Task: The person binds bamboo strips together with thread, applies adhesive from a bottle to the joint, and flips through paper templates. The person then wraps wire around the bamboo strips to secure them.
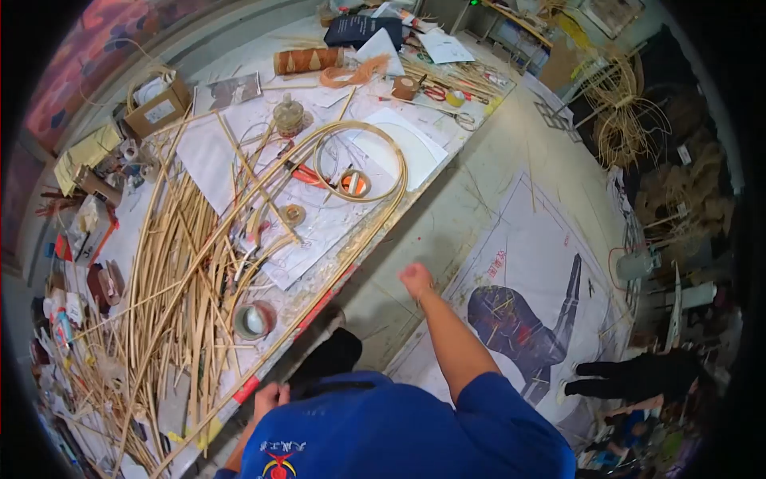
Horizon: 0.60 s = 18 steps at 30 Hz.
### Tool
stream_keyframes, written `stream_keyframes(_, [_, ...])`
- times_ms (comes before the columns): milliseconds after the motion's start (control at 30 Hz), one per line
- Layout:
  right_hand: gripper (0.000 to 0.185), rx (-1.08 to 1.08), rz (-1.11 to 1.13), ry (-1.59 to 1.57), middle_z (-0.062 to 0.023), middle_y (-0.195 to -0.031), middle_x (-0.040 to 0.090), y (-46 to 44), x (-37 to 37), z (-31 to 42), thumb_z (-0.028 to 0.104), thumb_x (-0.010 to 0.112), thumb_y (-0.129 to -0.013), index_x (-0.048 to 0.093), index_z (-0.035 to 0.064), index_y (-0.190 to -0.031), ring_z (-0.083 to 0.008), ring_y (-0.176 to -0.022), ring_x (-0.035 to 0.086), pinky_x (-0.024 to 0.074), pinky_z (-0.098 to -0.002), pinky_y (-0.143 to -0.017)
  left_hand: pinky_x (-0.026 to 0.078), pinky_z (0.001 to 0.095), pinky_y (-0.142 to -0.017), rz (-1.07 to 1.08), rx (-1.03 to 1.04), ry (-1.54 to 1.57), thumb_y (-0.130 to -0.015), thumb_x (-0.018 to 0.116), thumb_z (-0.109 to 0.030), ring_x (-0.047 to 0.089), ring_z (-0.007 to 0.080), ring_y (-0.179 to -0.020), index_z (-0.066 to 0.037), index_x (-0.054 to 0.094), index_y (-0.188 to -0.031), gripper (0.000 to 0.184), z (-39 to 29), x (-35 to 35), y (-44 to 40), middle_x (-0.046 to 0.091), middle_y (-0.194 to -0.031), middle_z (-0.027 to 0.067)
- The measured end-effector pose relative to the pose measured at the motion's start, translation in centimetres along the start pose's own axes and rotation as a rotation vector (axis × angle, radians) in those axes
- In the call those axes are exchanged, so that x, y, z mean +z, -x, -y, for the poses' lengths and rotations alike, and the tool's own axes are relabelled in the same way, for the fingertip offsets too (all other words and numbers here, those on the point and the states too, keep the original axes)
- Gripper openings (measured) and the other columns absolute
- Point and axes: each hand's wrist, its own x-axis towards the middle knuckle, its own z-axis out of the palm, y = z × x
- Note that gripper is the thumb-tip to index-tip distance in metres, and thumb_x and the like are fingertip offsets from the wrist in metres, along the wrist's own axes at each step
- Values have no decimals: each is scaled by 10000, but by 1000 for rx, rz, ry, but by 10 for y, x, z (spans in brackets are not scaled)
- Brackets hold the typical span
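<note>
My right hand (pixel 416 281) is stretched out over the floor, past the table's front edge, with its fingers curled in and nothing showing in them. Low in the view, my left hand (pixel 273 401) is close to my body beside the table edge. Its fingers are bent and partly hidden, so I cannot make out whether it holds anything. On the table (pixel 281 275) nearest my left hand lie a large heap of bamboo strips (pixel 179 271) and a roll of tape (pixel 254 319). A coil of bent bamboo (pixel 401 164) rests farther along, over red-handled pliers (pixel 307 175).
A glass jar (pixel 289 116), scissors (pixel 463 120) and a brown spool (pixel 309 61) stand or lie toward the back. On the floor to the right is a large printed sheet (pixel 590 239) with a dark figure. Another person (pixel 638 377) stands beyond it.
</note>
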Motion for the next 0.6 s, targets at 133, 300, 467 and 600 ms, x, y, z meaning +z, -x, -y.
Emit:
stream_keyframes(133, [453,-80,-46,-78,-132,-912,630,-102,-35,33,331,746,-703,562,34,-991,-289,-841,605,482,-369,-743,352,296,-449,118,13,19,-867,595,-142,402,95,-501,-20,525,-660,250,-37,29,-71,473,-516,66])
stream_keyframes(300, [555,-48,-58,63,-154,-979,622,-213,-97,31,362,762,-674,556,15,-1055,-283,-904,600,482,-368,-788,366,280,-489,-25,-139,1,-878,580,-131,415,94,-539,-10,511,-667,252,-74,32,-123,489,-556,46])
stream_keyframes(467, [715,-47,-92,395,-181,-1143,564,-327,-143,22,437,760,-645,514,-18,-1139,-315,-1083,519,412,-383,-927,325,252,-496,-278,-277,74,-915,526,-138,361,65,-557,-18,454,-670,282,-87,64,-147,426,-574,-14])
stream_keyframes(600, [864,-81,-25,502,-187,-1255,492,-407,-148,20,454,774,-613,422,-23,-1241,-320,-1213,404,306,-379,-1032,275,243,-461,-468,-388,122,-917,540,-169,310,47,-534,-55,420,-628,333,-142,133,-160,381,-551,-44])
